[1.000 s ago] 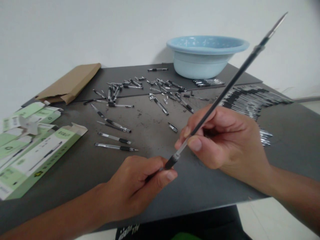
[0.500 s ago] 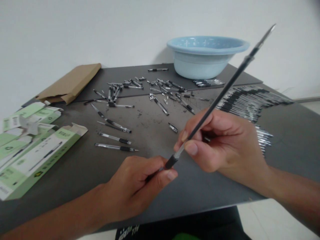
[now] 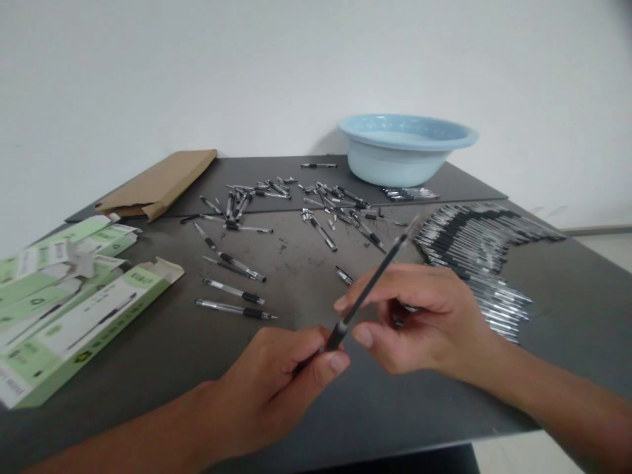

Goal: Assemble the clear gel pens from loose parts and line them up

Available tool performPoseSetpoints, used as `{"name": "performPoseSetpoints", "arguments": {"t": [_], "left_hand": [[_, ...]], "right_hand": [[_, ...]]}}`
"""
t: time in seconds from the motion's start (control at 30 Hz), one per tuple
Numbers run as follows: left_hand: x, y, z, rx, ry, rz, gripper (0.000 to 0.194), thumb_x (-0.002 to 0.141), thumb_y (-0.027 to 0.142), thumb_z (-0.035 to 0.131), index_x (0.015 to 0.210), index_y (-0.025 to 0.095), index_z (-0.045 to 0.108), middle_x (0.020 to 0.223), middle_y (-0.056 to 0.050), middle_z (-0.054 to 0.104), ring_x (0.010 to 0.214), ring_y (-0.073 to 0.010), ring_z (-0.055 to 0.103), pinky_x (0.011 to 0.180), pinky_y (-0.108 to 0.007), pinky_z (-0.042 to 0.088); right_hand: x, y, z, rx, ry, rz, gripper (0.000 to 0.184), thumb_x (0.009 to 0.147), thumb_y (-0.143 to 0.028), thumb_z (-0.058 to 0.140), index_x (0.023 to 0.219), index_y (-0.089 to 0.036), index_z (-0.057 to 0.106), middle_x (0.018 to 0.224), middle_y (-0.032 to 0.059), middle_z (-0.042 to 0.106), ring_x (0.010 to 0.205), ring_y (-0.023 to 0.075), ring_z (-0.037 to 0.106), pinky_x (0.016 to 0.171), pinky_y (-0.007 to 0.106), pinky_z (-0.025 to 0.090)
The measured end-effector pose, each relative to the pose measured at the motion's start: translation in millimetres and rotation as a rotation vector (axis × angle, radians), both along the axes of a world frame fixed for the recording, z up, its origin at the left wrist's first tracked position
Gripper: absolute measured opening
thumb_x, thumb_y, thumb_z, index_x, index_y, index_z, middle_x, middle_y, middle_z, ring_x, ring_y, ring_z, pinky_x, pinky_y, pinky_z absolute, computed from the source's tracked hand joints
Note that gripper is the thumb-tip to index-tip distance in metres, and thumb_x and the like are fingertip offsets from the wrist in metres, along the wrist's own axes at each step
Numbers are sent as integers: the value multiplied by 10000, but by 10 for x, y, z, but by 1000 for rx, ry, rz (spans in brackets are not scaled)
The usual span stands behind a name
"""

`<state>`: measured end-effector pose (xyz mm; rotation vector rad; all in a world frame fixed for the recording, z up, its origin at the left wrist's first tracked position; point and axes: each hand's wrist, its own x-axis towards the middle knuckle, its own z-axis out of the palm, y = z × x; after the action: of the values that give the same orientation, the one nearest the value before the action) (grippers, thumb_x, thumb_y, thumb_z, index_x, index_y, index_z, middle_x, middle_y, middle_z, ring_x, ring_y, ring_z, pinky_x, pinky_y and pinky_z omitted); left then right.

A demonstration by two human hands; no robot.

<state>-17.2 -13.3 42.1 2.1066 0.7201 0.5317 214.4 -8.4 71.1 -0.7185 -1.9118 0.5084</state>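
Thumb and bent forefinger of the left hand [image 3: 284, 378] press together, gripping a black rubber-gripped pen barrel [image 3: 337, 336] on the near side of the pale blue round plastic basin [image 3: 397, 166], well apart from it and to its left. The back of that hand is turned up and the forearm comes in from the left. The right hand [image 3: 439, 329], also nearer than the basin, has thumb and forefinger parted on either side of a slim, straight, dark ink refill tube with a metallic tip [image 3: 370, 284]; whether either touches it I cannot tell. Its other fingers curl underneath, and I cannot tell whether they hold anything.

The refill stands out of the barrel's far end, its long axis slanting up, away and to the right, so that the tip shows just below the basin's right half. Silver-and-black pens in a tight row [image 3: 459, 243] lie in front of the basin and to its right.

Half a second ago, a longer stretch of refill stuck out, its tip rising beyond the basin's rim, and the right thumb and forefinger were closed on it. The left grip is unchanged, while the basin sits lower in view.
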Motion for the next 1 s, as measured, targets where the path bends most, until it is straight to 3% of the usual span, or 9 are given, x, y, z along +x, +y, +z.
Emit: {"name": "performPoseSetpoints", "arguments": {"t": [0.13, 0.27, 0.47, 0.63, 0.73, 0.87, 1.0], "left_hand": [[29, 3, -4, -7, -17, 2, 314, 1087, 304, 446, 790, 207, 482, 595, 90, 404, 499, -76, 447, 494, -214, 271], [33, -9, -16, 6, 21, 20, 338, 1097, 342, 421, 797, 206, 496, 596, 79, 421, 527, -94, 476, 515, -232, 275], [6, -33, -77, 75, 38, -29, 366, 1108, 425, 410, 838, 214, 538, 639, 66, 465, 568, -102, 522, 550, -237, 304], [12, -49, -108, 100, 12, -42, 456, 1115, 488, 358, 867, 197, 607, 681, 22, 568, 601, -125, 576, 581, -244, 360], [15, -45, -130, 49, -49, -32, 458, 1108, 503, 373, 875, 196, 621, 681, 17, 571, 594, -124, 562, 575, -243, 365], [15, -42, -183, 20, -79, 34, 431, 1102, 509, 403, 855, 212, 594, 685, 27, 547, 599, -121, 523, 560, -265, 314], [23, -19, -204, -14, -99, 48, 389, 1091, 504, 443, 837, 223, 535, 657, 51, 483, 583, -106, 501, 537, -260, 272]], "right_hand": [[69, 70, 1, 32, -1, -9, 274, 815, -284, 835, 1077, -209, 800, 834, 6, 819, 414, 46, 526, 393, 168, 426], [184, 148, 45, -20, 27, -116, 238, 871, -382, 811, 1056, -231, 816, 781, 8, 813, 452, 81, 576, 426, 189, 459], [490, 359, 38, -119, 62, -523, 274, 910, -459, 771, 1076, -248, 826, 796, 36, 803, 509, 128, 584, 462, 252, 456], [794, 593, 43, -136, -236, -787, 388, 897, -571, 738, 1089, -248, 834, 638, 9, 707, 529, 161, 594, 512, 284, 438], [806, 778, 113, -117, -483, -699, 379, 908, -582, 714, 1079, -270, 844, 752, 28, 771, 577, 173, 645, 553, 293, 480], [587, 1195, 188, -128, -936, -408, 339, 989, -454, 629, 1219, -291, 818, 1021, 53, 828, 753, 192, 721, 697, 296, 540], [369, 1690, 100, -119, -1174, -295, 358, 1001, -383, 594, 1261, -260, 807, 1202, 91, 794, 936, 232, 745, 841, 309, 537]]}}
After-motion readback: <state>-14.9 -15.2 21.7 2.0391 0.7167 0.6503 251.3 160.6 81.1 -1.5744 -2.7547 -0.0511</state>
